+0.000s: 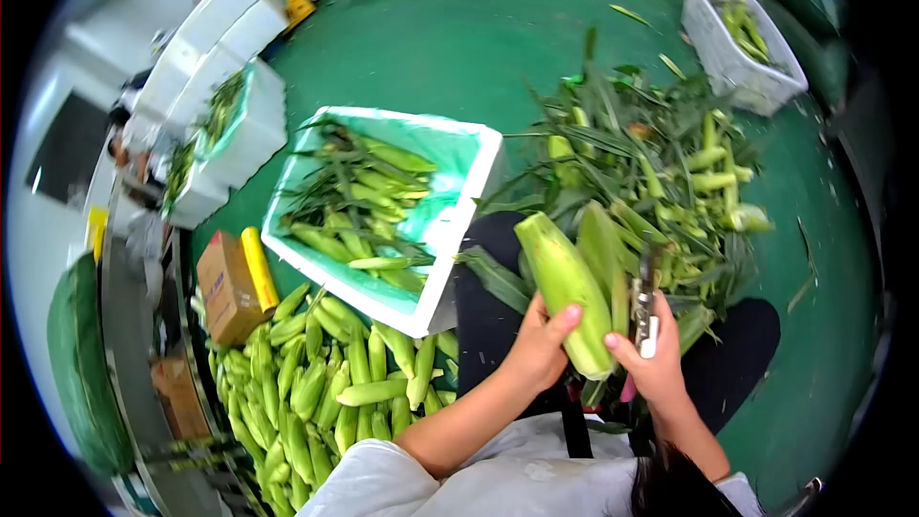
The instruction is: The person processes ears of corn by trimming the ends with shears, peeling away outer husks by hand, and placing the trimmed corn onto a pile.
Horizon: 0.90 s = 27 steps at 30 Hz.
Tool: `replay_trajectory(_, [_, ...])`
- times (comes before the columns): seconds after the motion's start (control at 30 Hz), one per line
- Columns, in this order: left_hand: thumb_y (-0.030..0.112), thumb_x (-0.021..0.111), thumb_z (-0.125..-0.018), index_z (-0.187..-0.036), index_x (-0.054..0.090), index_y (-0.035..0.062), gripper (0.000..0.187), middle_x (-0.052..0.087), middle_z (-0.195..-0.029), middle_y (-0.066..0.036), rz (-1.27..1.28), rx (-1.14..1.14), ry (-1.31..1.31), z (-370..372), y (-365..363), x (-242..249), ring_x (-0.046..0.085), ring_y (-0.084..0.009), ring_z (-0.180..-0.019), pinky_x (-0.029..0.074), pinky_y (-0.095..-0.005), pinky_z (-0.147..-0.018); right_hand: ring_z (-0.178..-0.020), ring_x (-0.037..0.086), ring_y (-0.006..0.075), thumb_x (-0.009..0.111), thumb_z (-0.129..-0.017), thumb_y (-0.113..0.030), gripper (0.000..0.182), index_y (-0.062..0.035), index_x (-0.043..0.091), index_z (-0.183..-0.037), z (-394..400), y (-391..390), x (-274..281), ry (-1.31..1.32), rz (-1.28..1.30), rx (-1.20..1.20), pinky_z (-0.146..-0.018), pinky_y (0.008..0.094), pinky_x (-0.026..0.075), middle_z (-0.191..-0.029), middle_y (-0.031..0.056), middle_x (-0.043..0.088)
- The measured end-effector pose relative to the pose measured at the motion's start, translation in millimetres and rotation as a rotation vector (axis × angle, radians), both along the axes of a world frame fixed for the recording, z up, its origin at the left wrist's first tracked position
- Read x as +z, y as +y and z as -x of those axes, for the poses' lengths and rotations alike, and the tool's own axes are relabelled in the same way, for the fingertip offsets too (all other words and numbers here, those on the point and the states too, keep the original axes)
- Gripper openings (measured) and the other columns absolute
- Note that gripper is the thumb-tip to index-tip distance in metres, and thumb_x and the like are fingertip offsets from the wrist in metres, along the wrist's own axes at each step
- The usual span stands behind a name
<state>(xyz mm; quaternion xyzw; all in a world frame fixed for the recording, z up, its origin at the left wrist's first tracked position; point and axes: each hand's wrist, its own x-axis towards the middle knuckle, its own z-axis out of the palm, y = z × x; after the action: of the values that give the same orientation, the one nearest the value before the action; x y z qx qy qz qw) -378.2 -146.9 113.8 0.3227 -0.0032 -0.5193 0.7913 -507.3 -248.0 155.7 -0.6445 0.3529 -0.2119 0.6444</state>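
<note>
My left hand [542, 349] is wrapped round the lower part of a large ear of corn [567, 292] in its pale green husk, tilted with its upper end to the left. A husk leaf [601, 247] stands away along its right side. Against that side is my right hand [654, 362], closed round a metal hand tool with a white grip [648, 311] that looks like pruning shears. The right thumb lies at the ear's lower end. Beyond both hands spreads a heap of cut husk leaves and stalks [670, 191].
A white foam box [488, 168] with a green liner holds husked ears at front left. A big pile of corn ears [325, 383] lies at lower left beside a cardboard box [230, 292]. A white plastic crate [766, 86] stands far right. Stacked foam boxes [206, 48] line the left.
</note>
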Motion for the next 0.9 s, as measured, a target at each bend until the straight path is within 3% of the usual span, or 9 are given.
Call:
replay_trajectory(0.13, [0.065, 0.059, -0.085, -0.143, 0.038, 0.01, 0.082, 0.06, -0.117, -0.013, 0.115, 0.228, -0.015, -27.5, 38.8, 21.2, 0.063, -0.0251, -0.102, 0.052, -0.0405, -0.09, -0.099, 0.058, 0.0166, 0.068, -0.087, -0.007, 0.048, -0.0024, 0.049, -0.131, 6.9, -2.6, -25.0, -0.083, -0.165, -0.273, -0.09, 0.0314, 0.046, -0.114, 0.0064, 0.059])
replay_trajectory(0.2, [0.064, 0.037, -0.094, -0.141, 0.041, 0.0089, 0.073, 0.062, -0.108, -0.014, 0.104, 0.458, -0.029, -64.1, 99.2, 11.8, 0.064, -0.0272, -0.085, 0.054, -0.0433, -0.079, -0.098, 0.058, 0.0157, 0.064, -0.091, -0.008, 0.048, -0.0029, 0.046, -0.135, 21.8, -43.0, -34.8, -0.031, -0.015, -0.234, -0.089, 0.0296, 0.047, -0.113, 0.0074, 0.06])
replay_trajectory(0.33, [0.054, 0.043, -0.096, -0.12, 0.051, 0.0027, 0.058, 0.06, -0.087, -0.008, -0.321, 1.01, 0.02, -118.1, 264.2, 5.7, 0.059, -0.0202, -0.066, 0.054, -0.0315, -0.054, -0.094, 0.056, 0.0146, 0.064, -0.091, -0.006, 0.046, -0.0021, 0.049, -0.134, 4.8, -117.0, -29.1, 0.123, 0.464, -0.159, -0.085, 0.0289, 0.046, -0.113, 0.0049, 0.059])
replay_trajectory(0.47, [0.055, 0.04, -0.099, -0.135, 0.044, 0.0069, 0.06, 0.057, -0.12, -0.017, -0.778, 1.644, 0.061, -112.0, 490.6, -4.8, 0.061, -0.0305, -0.108, 0.057, -0.0471, -0.09, -0.094, 0.055, 0.0137, 0.062, -0.094, -0.014, 0.046, -0.0021, 0.049, -0.136, 21.7, -155.4, -35.0, 0.079, 0.496, -0.227, -0.08, 0.0264, 0.044, -0.113, 0.0052, 0.059])
replay_trajectory(0.57, [0.053, 0.029, -0.102, -0.141, 0.039, 0.0037, 0.064, 0.05, -0.135, -0.024, -0.701, 2.192, 0.033, -91.8, 583.9, 10.5, 0.056, -0.035, -0.121, 0.054, -0.0472, -0.1, -0.093, 0.056, 0.0127, 0.063, -0.094, -0.017, 0.048, 0.0008, 0.049, -0.136, 39.5, -146.9, -34.5, 0.107, 0.272, -0.187, -0.073, 0.0249, 0.045, -0.118, 0.0077, 0.059])
replay_trajectory(0.63, [0.048, 0.027, -0.104, -0.146, 0.035, 0.004, 0.062, 0.045, -0.142, -0.026, -0.522, 2.199, 0.014, -109.0, 587.2, 13.1, 0.05, -0.0355, -0.128, 0.046, -0.047, -0.109, -0.091, 0.056, 0.0122, 0.063, -0.094, -0.019, 0.049, 0.0006, 0.048, -0.136, 52.3, -136.8, -50.9, 0.164, 0.249, -0.146, -0.07, 0.0242, 0.045, -0.118, 0.0079, 0.059])
replay_trajectory(0.73, [0.042, 0.037, -0.103, -0.147, 0.037, 0.0067, 0.056, 0.045, -0.144, -0.023, -1.0, 1.549, -0.422, -190.0, 479.2, -13.3, 0.044, -0.0303, -0.135, 0.033, -0.0495, -0.116, -0.093, 0.057, 0.0147, 0.068, -0.09, -0.024, 0.053, -0.0003, 0.049, -0.134, 44.1, -87.1, -36.2, 0.187, 0.128, -0.067, -0.067, 0.0255, 0.046, -0.109, 0.0074, 0.059])
replay_trajectory(0.8, [0.035, 0.051, -0.097, -0.142, 0.044, 0.008, 0.052, 0.063, -0.113, -0.012, -0.964, 0.989, -0.647, -246.0, 349.9, -19.8, 0.062, -0.0239, -0.104, 0.053, -0.0402, -0.087, -0.094, 0.057, 0.0153, 0.07, -0.088, -0.029, 0.057, -0.0003, 0.048, -0.133, 43.1, -70.7, -42.1, 0.201, 0.076, -0.08, -0.067, 0.0258, 0.046, -0.109, 0.0074, 0.059])
replay_trajectory(0.9, [0.025, 0.057, -0.094, -0.119, 0.064, 0.0045, 0.033, 0.069, -0.104, -0.011, -0.832, -0.151, -1.213, -318.3, 209.4, -106.1, 0.064, -0.0206, -0.1, 0.052, -0.0349, -0.082, -0.096, 0.056, 0.0159, 0.072, -0.087, -0.031, 0.061, -0.0003, 0.048, -0.134, 38.5, -46.9, -39.6, 0.25, 0.052, -0.095, -0.073, 0.0263, 0.046, -0.11, 0.0067, 0.059])
